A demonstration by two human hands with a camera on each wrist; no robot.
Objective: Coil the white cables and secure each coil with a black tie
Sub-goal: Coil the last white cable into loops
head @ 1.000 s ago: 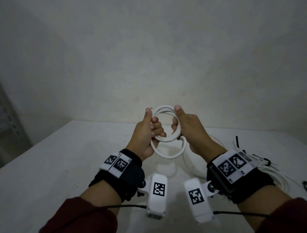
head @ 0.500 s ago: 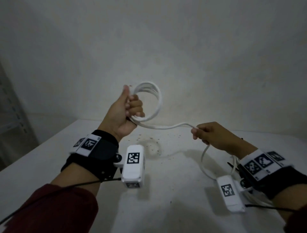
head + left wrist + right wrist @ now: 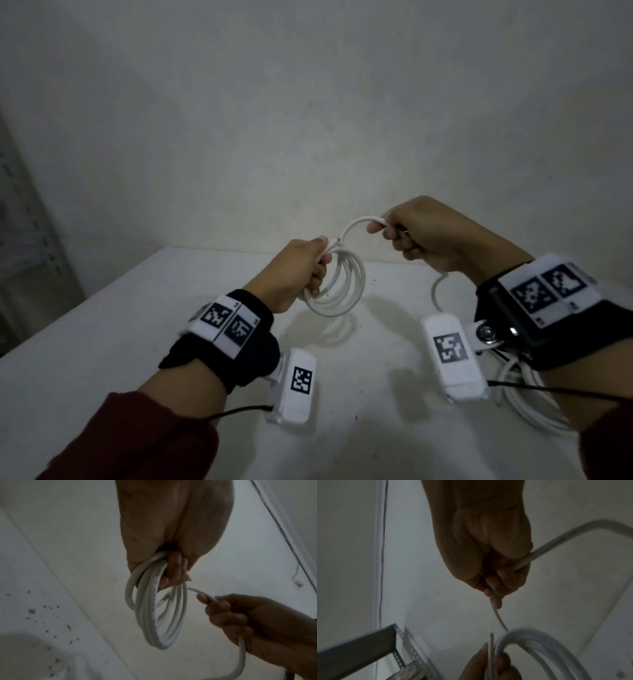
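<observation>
My left hand [image 3: 301,270] grips the top of a white cable coil [image 3: 342,291] of several loops, which hangs above the table; in the left wrist view the coil [image 3: 157,615] dangles from the curled fingers [image 3: 173,573]. My right hand [image 3: 414,233] is closed round the free length of the same white cable [image 3: 356,226], which arcs from the coil up to it and trails down past the wrist. In the right wrist view the cable [image 3: 556,545] passes through the fist [image 3: 493,563] towards the coil [image 3: 539,649]. No black tie is clearly visible.
The white table [image 3: 137,342] is speckled with small dark flecks. More loose white cable [image 3: 527,401] lies at the right under my right forearm. A grey metal shelf frame [image 3: 359,649] stands at the left against the wall.
My left hand came down and to the right with the coil. My right hand rose and moved left, bringing the cable's free length up into an arc beside the coil.
</observation>
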